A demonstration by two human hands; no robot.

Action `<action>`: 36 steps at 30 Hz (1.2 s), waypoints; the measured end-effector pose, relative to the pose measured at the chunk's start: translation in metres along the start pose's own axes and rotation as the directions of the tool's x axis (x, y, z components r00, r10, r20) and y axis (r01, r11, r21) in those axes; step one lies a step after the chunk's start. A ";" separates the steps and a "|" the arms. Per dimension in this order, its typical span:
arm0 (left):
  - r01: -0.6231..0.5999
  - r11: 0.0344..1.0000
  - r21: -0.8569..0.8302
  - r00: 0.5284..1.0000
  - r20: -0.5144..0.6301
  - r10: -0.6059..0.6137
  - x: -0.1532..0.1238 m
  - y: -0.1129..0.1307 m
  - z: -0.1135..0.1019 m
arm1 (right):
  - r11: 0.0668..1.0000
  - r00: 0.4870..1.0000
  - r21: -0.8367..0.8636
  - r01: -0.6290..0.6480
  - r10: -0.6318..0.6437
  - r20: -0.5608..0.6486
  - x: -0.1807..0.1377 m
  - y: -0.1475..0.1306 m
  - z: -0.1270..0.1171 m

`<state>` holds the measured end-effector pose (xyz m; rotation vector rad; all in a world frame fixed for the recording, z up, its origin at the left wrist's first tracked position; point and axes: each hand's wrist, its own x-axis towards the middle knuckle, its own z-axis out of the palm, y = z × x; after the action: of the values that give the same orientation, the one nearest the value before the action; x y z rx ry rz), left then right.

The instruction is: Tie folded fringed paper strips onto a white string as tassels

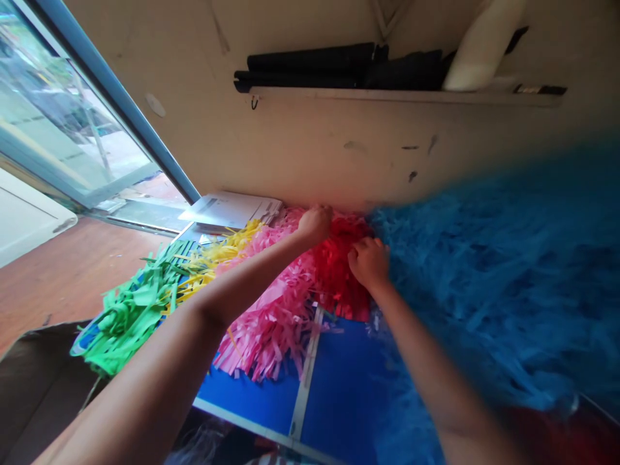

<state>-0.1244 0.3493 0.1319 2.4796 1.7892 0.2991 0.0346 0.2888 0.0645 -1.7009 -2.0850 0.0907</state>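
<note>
A bunch of red paper fringe (345, 278) lies on the blue table (349, 374) between my two hands. At its upper left, my left hand (316, 223) is closed in a fist; what its fingers hold is hidden. My right hand (371, 261) curls over the right edge of the red strips, fingers closed on them. Pink paper fringe (274, 323) spreads under and beside my left forearm, touching the red. Farther left come yellow fringe (247, 239) and green fringe (145, 310), partly covered by my left arm.
A large mass of blue fringe (513, 297) fills the right side. Papers (232, 210) lie at the table's back by the wall. A wall shelf (397, 95) holds black rolls (310, 61) and a white object (484, 48). A glass door (97, 116) stands left.
</note>
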 end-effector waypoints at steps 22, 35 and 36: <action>-0.277 0.960 -0.041 0.788 -0.582 0.202 -0.171 0.020 -0.091 | 0.736 0.855 0.552 0.392 -0.069 -0.514 -0.135 -0.112 -0.073; -0.077 0.895 -0.439 0.918 -0.381 -0.108 -0.273 0.008 -0.044 | 0.237 0.975 0.948 -0.212 0.115 0.189 -0.217 -0.174 -0.061; -0.058 0.909 -0.414 0.932 -0.348 -0.099 -0.273 0.009 -0.043 | 0.131 0.961 0.960 -0.247 0.160 0.225 -0.221 -0.177 -0.059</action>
<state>-0.2079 0.0856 0.1439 2.1950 1.6343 1.0811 -0.0738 0.0241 0.1096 -1.0008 -1.1205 1.3402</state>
